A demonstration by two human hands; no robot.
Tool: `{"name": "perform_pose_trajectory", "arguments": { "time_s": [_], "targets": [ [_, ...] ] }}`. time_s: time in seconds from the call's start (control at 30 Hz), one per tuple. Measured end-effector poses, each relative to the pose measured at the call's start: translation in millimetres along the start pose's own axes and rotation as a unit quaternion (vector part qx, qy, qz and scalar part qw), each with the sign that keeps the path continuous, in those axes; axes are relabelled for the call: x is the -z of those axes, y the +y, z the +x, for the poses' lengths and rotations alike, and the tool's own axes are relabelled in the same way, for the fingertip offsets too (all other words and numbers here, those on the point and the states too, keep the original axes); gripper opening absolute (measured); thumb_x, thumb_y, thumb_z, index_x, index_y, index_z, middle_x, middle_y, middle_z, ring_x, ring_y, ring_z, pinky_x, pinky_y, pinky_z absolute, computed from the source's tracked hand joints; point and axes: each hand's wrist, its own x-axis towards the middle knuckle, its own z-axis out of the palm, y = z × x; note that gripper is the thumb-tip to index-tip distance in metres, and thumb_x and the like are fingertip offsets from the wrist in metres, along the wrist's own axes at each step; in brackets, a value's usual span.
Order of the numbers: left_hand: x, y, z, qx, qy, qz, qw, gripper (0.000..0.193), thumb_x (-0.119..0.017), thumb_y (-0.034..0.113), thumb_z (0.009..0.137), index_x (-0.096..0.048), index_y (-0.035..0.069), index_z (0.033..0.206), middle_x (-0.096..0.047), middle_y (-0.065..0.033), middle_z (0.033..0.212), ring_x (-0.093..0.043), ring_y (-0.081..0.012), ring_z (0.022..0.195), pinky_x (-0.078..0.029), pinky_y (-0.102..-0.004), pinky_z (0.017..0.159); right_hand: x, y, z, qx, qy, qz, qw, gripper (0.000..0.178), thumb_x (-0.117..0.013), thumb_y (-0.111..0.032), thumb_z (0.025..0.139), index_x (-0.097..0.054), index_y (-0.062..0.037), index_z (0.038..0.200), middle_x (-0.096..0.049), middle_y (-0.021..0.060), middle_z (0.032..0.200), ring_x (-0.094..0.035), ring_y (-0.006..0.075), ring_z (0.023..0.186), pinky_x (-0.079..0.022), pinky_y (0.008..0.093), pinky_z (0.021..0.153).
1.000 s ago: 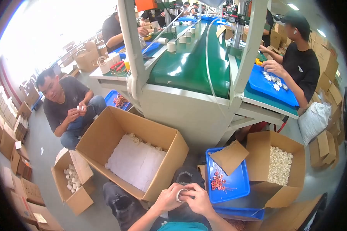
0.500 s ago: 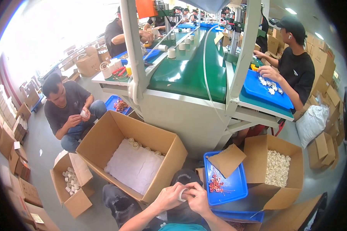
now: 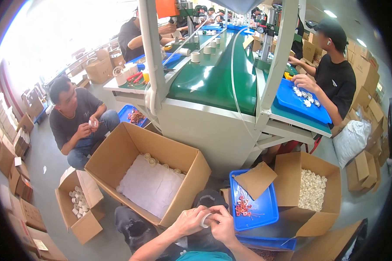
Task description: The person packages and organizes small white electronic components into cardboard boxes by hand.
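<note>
Holding a small white ring point(image 3: 205, 220) between left hand point(image 3: 190, 222) and right hand point(image 3: 222, 224), low over dark trousers point(image 3: 130, 224). Grasping the ring from both sides with bent fingers, close together at the tips; cannot tell exactly where each tip presses, for overlap. From the ring, at 10 o'clock and near the left hand, a large open carton point(image 3: 161, 141) with a white sheet point(image 3: 148, 185) inside and cream ring-shaped pieces point(image 3: 150, 161) along the sheet's far edge. At 9 o'clock, well apart, a smaller carton point(image 3: 87, 230) of short white cylinders point(image 3: 78, 202). Nearest to the right hand, at 2 o'clock, a blue tray point(image 3: 265, 213) with red wired parts point(image 3: 244, 206) and, across the far end, a piece of cardboard point(image 3: 257, 179). Just beyond, between 2 and 3 o'clock, another carton point(image 3: 288, 182), heaped with small off-white pieces point(image 3: 312, 189). At 12 o'clock, farther off, a green conveyor belt point(image 3: 211, 89). Past the large carton, toward 10 o'clock, a crouching person point(image 3: 80, 114) with a small white piece point(image 3: 92, 124) in hand.
</note>
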Motion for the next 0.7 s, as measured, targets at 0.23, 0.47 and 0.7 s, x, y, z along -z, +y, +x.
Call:
{"name": "perform_pose_trajectory", "arguments": {
  "time_s": [0.23,0.47,0.7],
  "targets": [
    [3,2,5,0.010,-0.033,0.017,0.999,0.049,-0.080,0.015,0.069,-0.054,0.005,0.109,-0.062,-0.0110,0.100,-0.067,-0.0294,0.079,-0.056,-0.0373,0.063,-1,6,2,0.019,0.011,0.000,1.000,0.015,-0.070,0.008,0.069,-0.072,0.0029,0.082,-0.065,0.0119,0.099,-0.065,0.0251,0.091,-0.053,0.0326,0.079],
    [-3,4,-1,0.017,0.016,-0.025,0.999,0.050,-0.081,0.013,0.068,-0.052,0.005,0.108,-0.062,-0.0113,0.099,-0.068,-0.0295,0.080,-0.056,-0.0371,0.065,4,13,5,-0.017,-0.036,0.031,0.999,0.015,-0.076,0.003,0.071,-0.074,0.0012,0.086,-0.065,0.0113,0.100,-0.065,0.0235,0.092,-0.052,0.0324,0.081],
    [-3,2,-5,-0.022,0.080,-0.019,0.996,0.050,-0.077,0.013,0.070,-0.053,0.004,0.112,-0.062,-0.0104,0.102,-0.068,-0.0270,0.079,-0.055,-0.0357,0.061,5,1,5,0.004,-0.049,0.029,0.998,0.016,-0.075,0.003,0.072,-0.075,-0.0005,0.088,-0.065,0.0110,0.102,-0.065,0.0221,0.093,-0.052,0.0316,0.082]
  ]
}}
